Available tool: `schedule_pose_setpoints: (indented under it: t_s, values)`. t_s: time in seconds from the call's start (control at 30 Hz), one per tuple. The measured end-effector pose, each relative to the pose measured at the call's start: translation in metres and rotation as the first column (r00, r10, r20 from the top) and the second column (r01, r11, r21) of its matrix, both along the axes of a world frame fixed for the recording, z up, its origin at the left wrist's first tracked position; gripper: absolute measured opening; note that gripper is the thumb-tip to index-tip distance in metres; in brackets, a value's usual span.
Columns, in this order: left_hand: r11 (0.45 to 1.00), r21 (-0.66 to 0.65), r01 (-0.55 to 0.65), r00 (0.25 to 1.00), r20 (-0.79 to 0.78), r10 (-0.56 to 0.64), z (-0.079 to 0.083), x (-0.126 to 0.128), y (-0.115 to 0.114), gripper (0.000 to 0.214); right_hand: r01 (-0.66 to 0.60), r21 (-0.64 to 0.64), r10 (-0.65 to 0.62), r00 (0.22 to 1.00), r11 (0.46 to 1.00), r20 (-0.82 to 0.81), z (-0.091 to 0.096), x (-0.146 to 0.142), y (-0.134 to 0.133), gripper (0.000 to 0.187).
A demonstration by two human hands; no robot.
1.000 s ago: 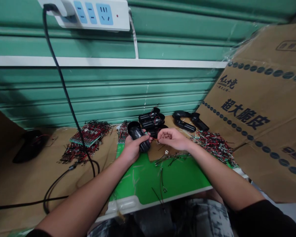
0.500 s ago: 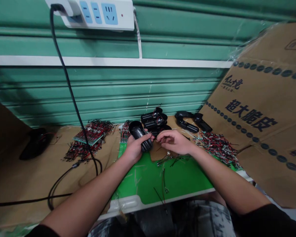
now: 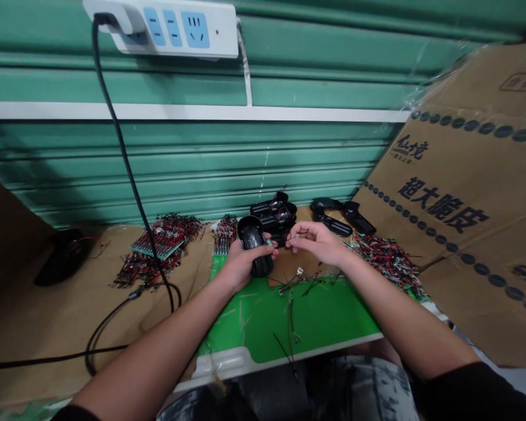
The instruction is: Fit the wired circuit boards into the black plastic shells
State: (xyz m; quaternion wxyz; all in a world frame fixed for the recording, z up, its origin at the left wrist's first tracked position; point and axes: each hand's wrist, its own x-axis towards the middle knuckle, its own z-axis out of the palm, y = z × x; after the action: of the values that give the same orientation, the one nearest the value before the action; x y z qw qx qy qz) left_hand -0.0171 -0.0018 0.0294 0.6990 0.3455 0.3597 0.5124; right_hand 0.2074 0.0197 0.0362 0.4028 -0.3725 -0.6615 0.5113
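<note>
My left hand [image 3: 241,263] is closed around a black plastic housing [image 3: 255,240] with a rounded, cup-like upper end. Something small and pale green, perhaps a little circuit board, shows at the fingertips of that hand. Just to the right, my right hand [image 3: 318,245] has its thumb and fingers pinched together, apart from the housing; what they hold is too small to make out. Below the hands, several loose wire leads [image 3: 291,283] with small connectors lie on a brown cardboard piece [image 3: 284,266] and the green board [image 3: 307,316].
More black housings [image 3: 274,213] are stacked behind my hands, others [image 3: 333,219] to the right. Wired circuit boards lie in piles at left [image 3: 162,245] and right [image 3: 388,260]. A black cable [image 3: 123,146] hangs from a power strip [image 3: 179,29]. A cardboard box [image 3: 464,204] stands at right.
My left hand has shifted slightly right and turned the housing more upright. My right hand has moved a little right and up, widening the gap between the hands.
</note>
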Motion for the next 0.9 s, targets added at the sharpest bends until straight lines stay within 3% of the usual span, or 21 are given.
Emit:
schedule_pose_setpoints:
  t_s: [0.3,0.5,0.6,0.67,0.73,0.8,0.9]
  values:
    - [0.972,-0.005,0.236,0.971,-0.046,-0.236,-0.004,-0.005,-0.003,0.047,0.005,-0.043,-0.009,0.994,0.999,-0.11,0.004,0.004,0.001,0.03]
    - [0.962,0.003,0.273,0.962,-0.028,-0.273,-0.004,-0.005,-0.005,0.044,0.104,0.003,-0.104,0.99,0.995,-0.091,-0.004,-0.004,0.0,0.032]
    - [0.981,-0.029,0.189,0.981,0.044,-0.188,0.0,-0.003,-0.005,0.044,0.177,0.103,-0.167,0.981,0.979,-0.098,-0.01,-0.009,-0.003,0.041]
    - [0.994,-0.057,0.093,0.99,0.108,-0.086,0.001,-0.002,-0.002,0.044,0.275,0.247,-0.259,0.961,0.929,-0.098,-0.013,-0.013,-0.006,0.056]
    - [0.997,-0.082,0.008,0.987,0.162,0.005,0.002,-0.002,0.001,0.042,0.311,0.429,-0.321,0.946,0.848,-0.052,-0.014,-0.016,-0.011,0.059]
    - [0.994,-0.105,-0.04,0.982,0.181,0.059,0.001,-0.002,0.003,0.041,0.254,0.573,-0.316,0.949,0.78,0.009,-0.013,-0.019,-0.016,0.053]
    - [0.991,-0.121,-0.05,0.986,0.154,0.068,0.0,-0.002,0.004,0.042,0.116,0.675,-0.226,0.971,0.728,0.077,-0.01,-0.024,-0.021,0.043]
